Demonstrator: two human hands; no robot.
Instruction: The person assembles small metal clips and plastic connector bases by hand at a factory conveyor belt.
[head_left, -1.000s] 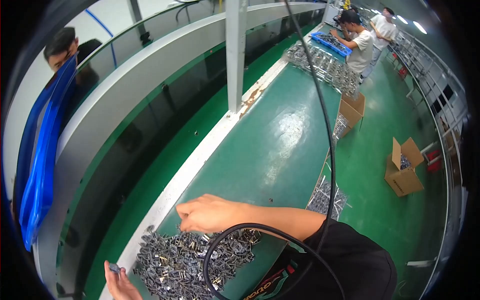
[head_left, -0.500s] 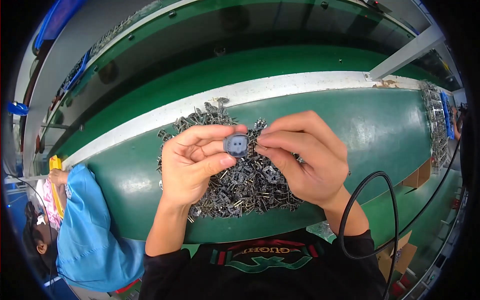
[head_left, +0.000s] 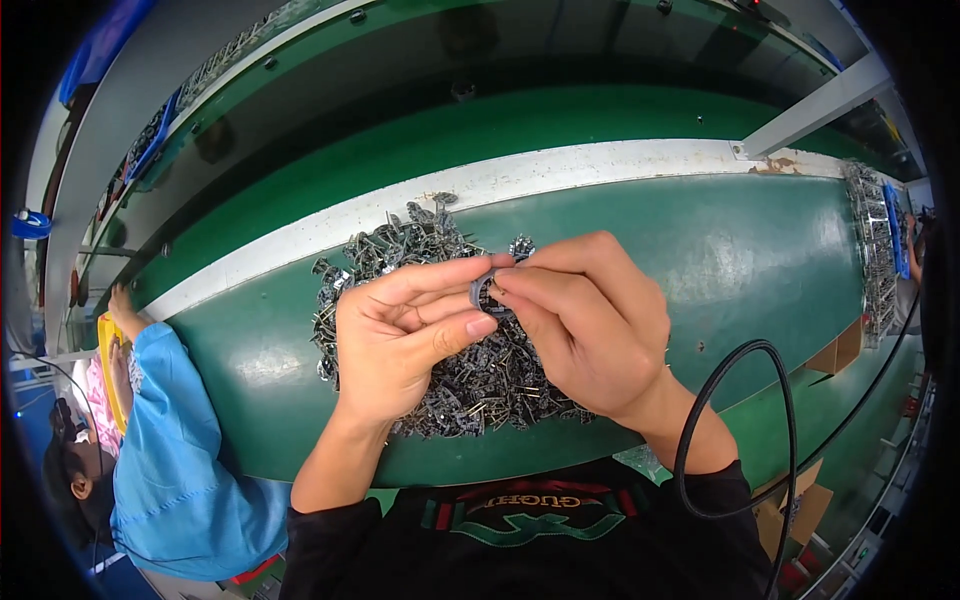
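Note:
Over the green worktop, my left hand (head_left: pixel 390 330) pinches a small grey round plastic housing (head_left: pixel 481 290) between thumb and fingers. Its curved rim shows, and its inside looks dark. From the other side my right hand (head_left: pixel 600 330) has thumb and forefinger pressed together at the housing's opening. Whatever lies in that pinch is too small and hidden to make out. Beneath both hands spreads a large pile of small black plastic parts with metal pins (head_left: pixel 480 390).
A white ledge (head_left: pixel 600 158) runs behind the worktop (head_left: pixel 750 240), with a green conveyor belt beyond. A black cable (head_left: pixel 690 440) loops beside my right forearm. To the left sits a co-worker in a blue sleeve (head_left: pixel 180 430), near a yellow tray (head_left: pixel 112 350). Open cardboard boxes (head_left: pixel 805 505) stand low at right.
The housing has turned from its two-hole face to its rim side. My right hand has moved left, up against it. The co-worker's hand has reached farther forward.

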